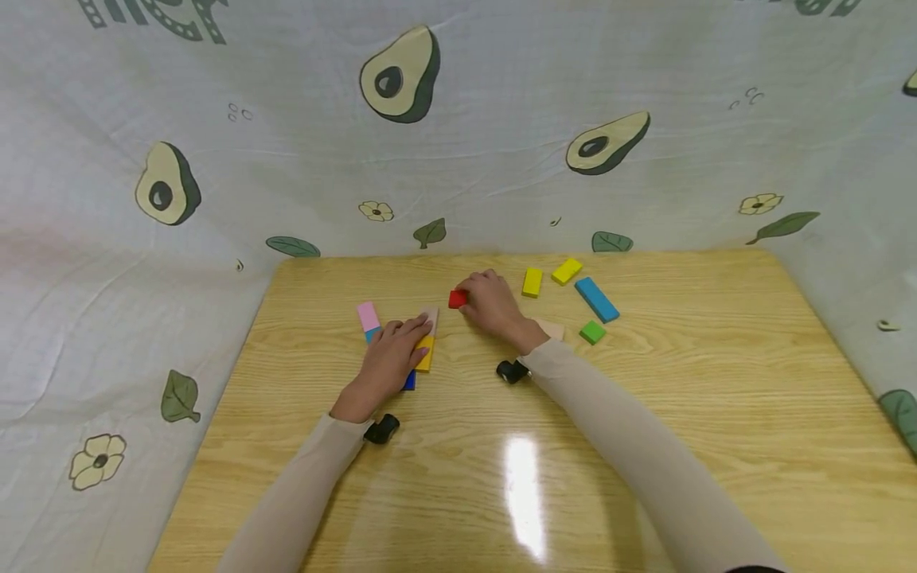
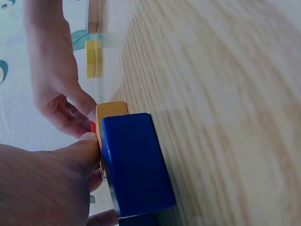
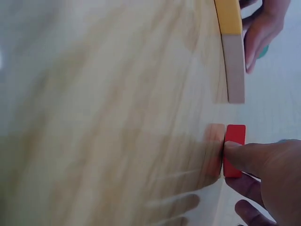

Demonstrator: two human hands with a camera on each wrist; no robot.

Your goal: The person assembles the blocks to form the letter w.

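Note:
My right hand [image 1: 490,302] pinches a small red block [image 1: 458,298] between thumb and fingers. In the right wrist view this red block [image 3: 234,149] is low over the wood or touching it; I cannot tell which. My left hand [image 1: 390,358] rests over a group of blocks, its thumb against an orange-yellow block [image 1: 426,354]. A pale beige block [image 1: 430,316] continues that row at the far end. In the left wrist view a dark blue block [image 2: 136,165] stands nearest. A pink block [image 1: 368,316] and a light blue block [image 1: 372,334] lie left of the fingers, partly covered.
Right of my right hand lie two yellow blocks [image 1: 532,282], a long blue block [image 1: 596,300] and a green block [image 1: 592,332]. A pale block [image 1: 550,329] shows partly behind the right wrist. A patterned cloth [image 1: 494,183] hangs behind the wooden table [image 1: 716,358].

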